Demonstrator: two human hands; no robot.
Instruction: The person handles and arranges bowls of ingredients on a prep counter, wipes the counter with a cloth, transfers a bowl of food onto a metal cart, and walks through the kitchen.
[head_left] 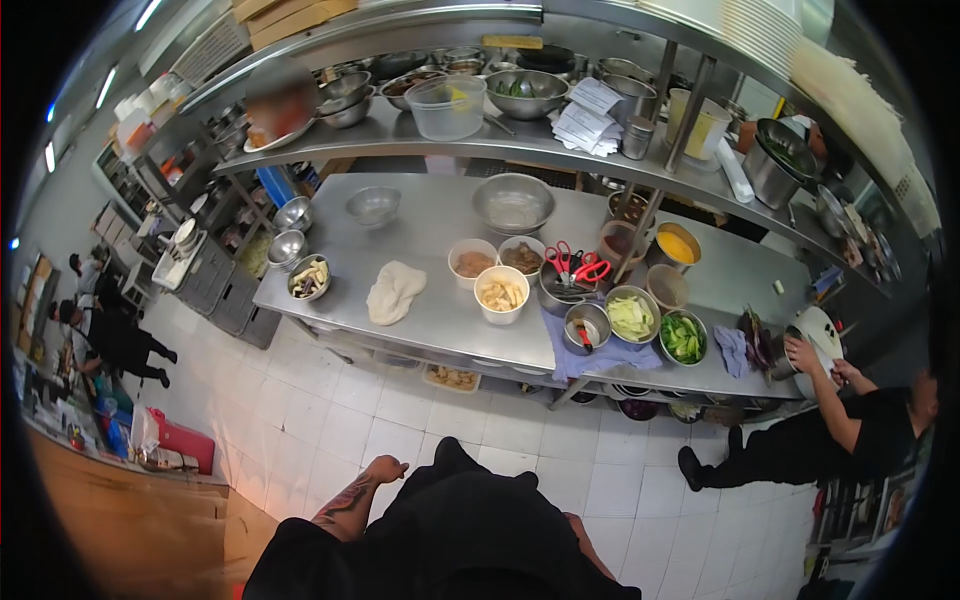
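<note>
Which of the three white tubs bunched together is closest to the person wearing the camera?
The front tub holding pale yellow pieces. The pinkish-filled tub and brown-filled tub both sit farther back.

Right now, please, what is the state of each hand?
Left hand: closed loosely, nothing visible in its grip.
Right hand: hidden behind black clothing; cannot be told.

View: head, single | Vantage: we look from head height, over our own black-clad torso [450,530] | Facing: forward and down, across white-tiled floor [350,400] to the steel table [430,235] and the shelf [385,130] above it | Nearness: our torso close, table farther off | Field: very wide, edges curved, corners dark
</note>
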